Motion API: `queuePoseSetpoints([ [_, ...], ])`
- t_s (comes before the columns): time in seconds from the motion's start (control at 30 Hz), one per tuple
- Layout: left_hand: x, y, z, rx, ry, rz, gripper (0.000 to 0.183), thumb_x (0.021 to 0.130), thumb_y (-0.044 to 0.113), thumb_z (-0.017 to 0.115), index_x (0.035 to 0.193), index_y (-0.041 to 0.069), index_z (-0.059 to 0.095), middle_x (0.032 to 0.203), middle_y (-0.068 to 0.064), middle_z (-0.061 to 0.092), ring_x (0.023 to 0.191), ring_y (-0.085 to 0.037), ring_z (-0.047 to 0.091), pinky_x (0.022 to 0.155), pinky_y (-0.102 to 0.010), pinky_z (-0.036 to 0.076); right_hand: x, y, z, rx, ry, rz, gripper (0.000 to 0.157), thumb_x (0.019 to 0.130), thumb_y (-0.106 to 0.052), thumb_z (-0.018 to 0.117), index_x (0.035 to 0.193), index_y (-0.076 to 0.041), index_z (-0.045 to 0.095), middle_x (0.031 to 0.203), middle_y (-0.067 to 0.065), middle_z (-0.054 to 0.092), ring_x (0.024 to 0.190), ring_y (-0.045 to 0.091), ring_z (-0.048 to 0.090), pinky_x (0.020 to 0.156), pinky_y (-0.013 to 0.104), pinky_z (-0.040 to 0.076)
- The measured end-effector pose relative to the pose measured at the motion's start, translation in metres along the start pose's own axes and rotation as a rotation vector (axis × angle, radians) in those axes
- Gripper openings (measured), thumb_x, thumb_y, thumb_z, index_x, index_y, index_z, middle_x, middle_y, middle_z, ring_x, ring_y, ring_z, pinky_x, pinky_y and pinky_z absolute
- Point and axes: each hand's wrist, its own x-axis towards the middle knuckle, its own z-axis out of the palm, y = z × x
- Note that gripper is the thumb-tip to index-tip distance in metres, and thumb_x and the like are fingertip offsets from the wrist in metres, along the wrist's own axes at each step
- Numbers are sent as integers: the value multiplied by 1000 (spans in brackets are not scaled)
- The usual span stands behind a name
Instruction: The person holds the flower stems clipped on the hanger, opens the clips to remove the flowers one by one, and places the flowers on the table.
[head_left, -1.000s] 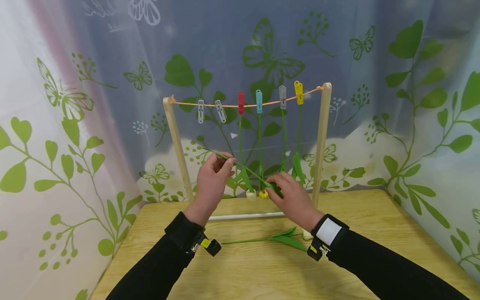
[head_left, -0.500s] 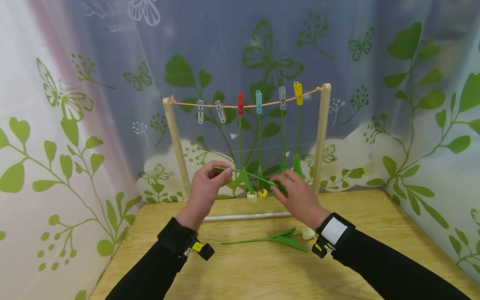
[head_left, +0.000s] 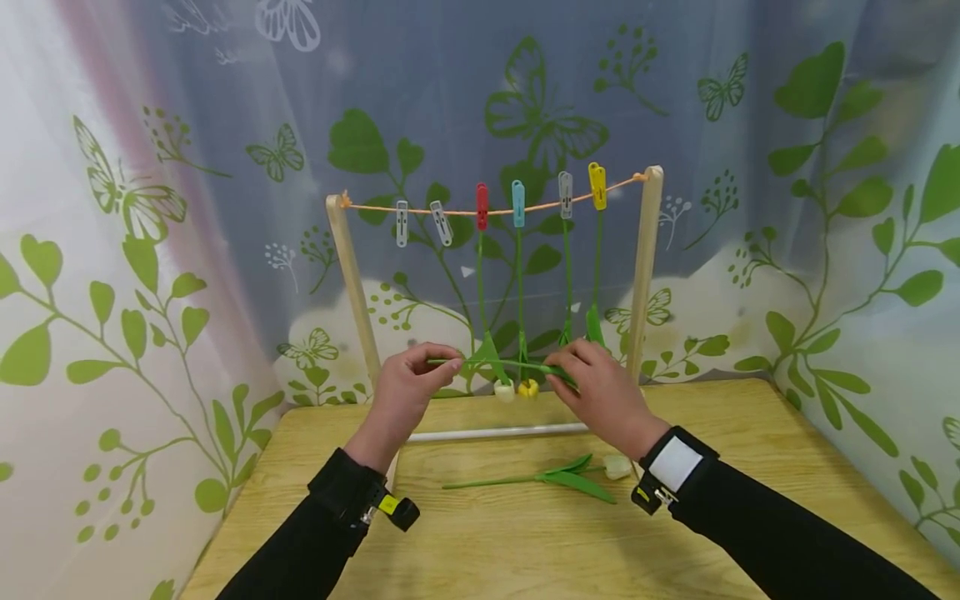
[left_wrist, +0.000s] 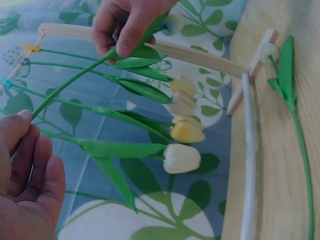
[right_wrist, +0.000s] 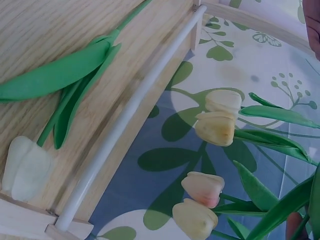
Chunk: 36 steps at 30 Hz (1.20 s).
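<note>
My left hand (head_left: 405, 387) pinches the stem end of an artificial tulip (head_left: 510, 362) between thumb and fingers. Near its leaves, my right hand (head_left: 603, 404) grips the same tulip, so the stem runs almost level between both hands. A pale bloom (left_wrist: 173, 23) shows blurred beyond the right hand in the left wrist view. Behind the hands, several tulips hang bloom-down from a cord, held by red (head_left: 482, 207), light blue (head_left: 518, 203), grey (head_left: 566, 195) and yellow (head_left: 597, 186) clothespins. Two pale grey clothespins (head_left: 402, 223) at the cord's left have nothing hanging from them.
A wooden frame with a left post (head_left: 351, 283) and right post (head_left: 645, 275) carries the cord. A white rod (head_left: 495, 433) joins its base. Another white tulip (head_left: 577, 482) lies on the wooden table (head_left: 510, 550), in front of the rod. A leaf-patterned curtain (head_left: 465, 92) hangs behind.
My left hand has moved down and slightly left, and my right hand a little down and right. The held stem has gone from slanted to nearly level.
</note>
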Motion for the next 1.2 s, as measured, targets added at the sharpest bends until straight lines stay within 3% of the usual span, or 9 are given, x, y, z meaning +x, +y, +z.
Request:
queuePoseSetpoints([
  [0.17,-8,-15,0,145,13,33,27,94,43,75,112,23,78,117,4,72,104,-20,70,93,-42,61,-6,3,3,-13,1,-44,24,92,-16,82,114,-11,74,104,6,62,90,23,61,65,31,58],
  [0.4,-18,-32,4,434,5,228,15,101,35,69,116,35,72,114,15,71,104,-7,69,96,-27,61,-16,6,9,-47,17,-75,27,89,-14,84,114,-12,75,104,6,62,88,23,60,59,30,58],
  [0.57,-21,-36,7,578,26,313,13,100,29,72,113,33,74,108,18,71,98,-2,68,88,-22,62,-21,5,12,-59,11,-95,24,89,-13,84,112,-12,76,102,5,61,85,22,59,58,29,57],
  [0.7,-24,-38,8,655,26,336,12,98,25,74,110,27,75,106,15,71,98,-4,68,87,-23,62,-23,4,13,-59,-2,-99,22,90,-14,83,111,-13,76,101,5,61,84,21,58,59,30,56],
  [0.9,-28,-42,8,767,19,405,13,98,23,75,110,27,75,106,12,70,100,-6,68,87,-22,62,-24,3,16,-48,-5,-110,24,89,-12,84,112,-11,77,102,6,61,85,22,60,71,37,62],
  [1.2,-32,-55,7,781,-10,397,9,97,23,76,106,24,79,100,13,70,92,-4,66,77,-24,61,-40,-1,31,-60,-23,-120,25,84,-11,88,107,-12,76,101,6,61,83,22,58,58,31,55],
])
